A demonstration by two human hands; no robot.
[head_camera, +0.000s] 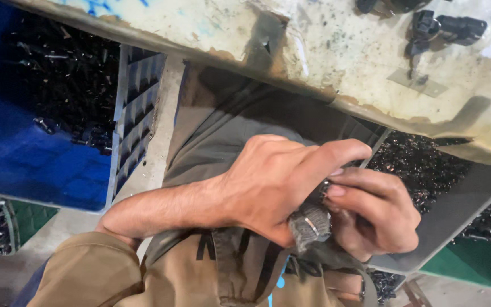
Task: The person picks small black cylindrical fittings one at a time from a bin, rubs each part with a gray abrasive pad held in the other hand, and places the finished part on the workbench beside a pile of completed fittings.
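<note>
My left hand [274, 185] reaches in from the lower left, its tan sleeve pushed up, and closes around a small dark metal part [311, 223] with a ridged, cylindrical body. My right hand [373, 219] meets it from the right, fingertips pinching the upper end of the same part. Both hands hold it above my lap, over tan trousers [228, 261]. Fingers hide most of the part.
A blue crate [41, 165] with several small dark parts stands at the left. A worn, stained white bench edge [336, 57] runs across the top, with black parts [447, 28] on it. A grey bin [456, 210] of dark parts and a green crate [478, 264] sit at the right.
</note>
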